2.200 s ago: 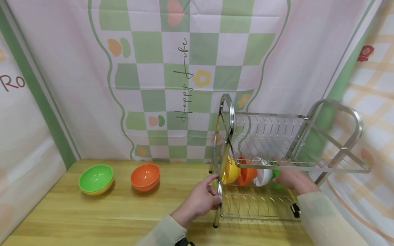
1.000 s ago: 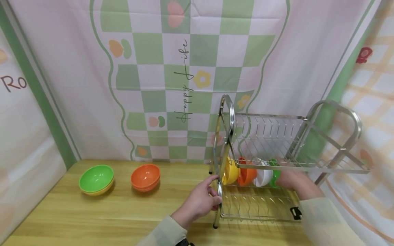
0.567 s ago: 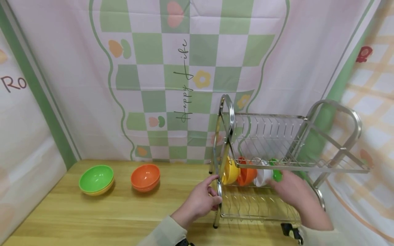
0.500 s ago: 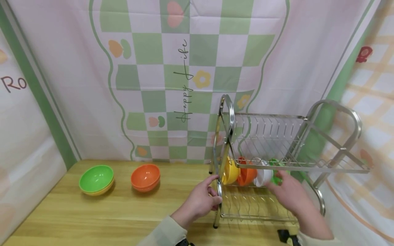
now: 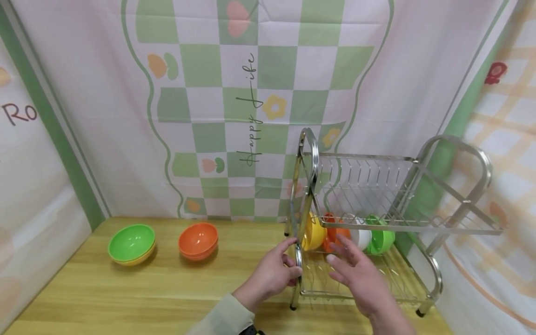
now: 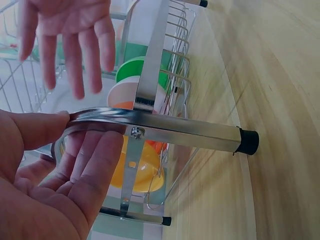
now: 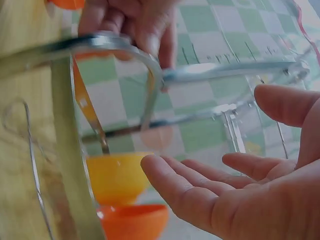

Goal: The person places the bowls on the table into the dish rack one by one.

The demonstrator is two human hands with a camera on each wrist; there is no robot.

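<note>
My left hand (image 5: pixel 272 274) holds the left front post of a two-tier metal dish rack (image 5: pixel 412 230), thumb and fingers around the bar (image 6: pixel 185 134) in the left wrist view. My right hand (image 5: pixel 364 281) is in front of the rack's lower tier, fingers spread and palm bare in the right wrist view. Along that tier, bowls stand on edge in a row: yellow (image 5: pixel 317 236), orange (image 5: pixel 329 232), white (image 5: pixel 363 239) and green (image 5: pixel 384 242). The right hand's fingers partly cover the orange and white ones in the head view.
On the wooden table (image 5: pixel 167 293) at left, a green bowl (image 5: pixel 131 242) is nested in a yellow bowl (image 5: pixel 136 262). Beside them sit stacked orange bowls (image 5: pixel 197 239). The rack's upper tier overhangs the bowls; a patterned curtain (image 5: pixel 205 107) hangs behind.
My right hand has let go of the green bowl and drawn back left and toward me, out from under the upper tier. The green bowl stays in the rack. My left hand keeps its place.
</note>
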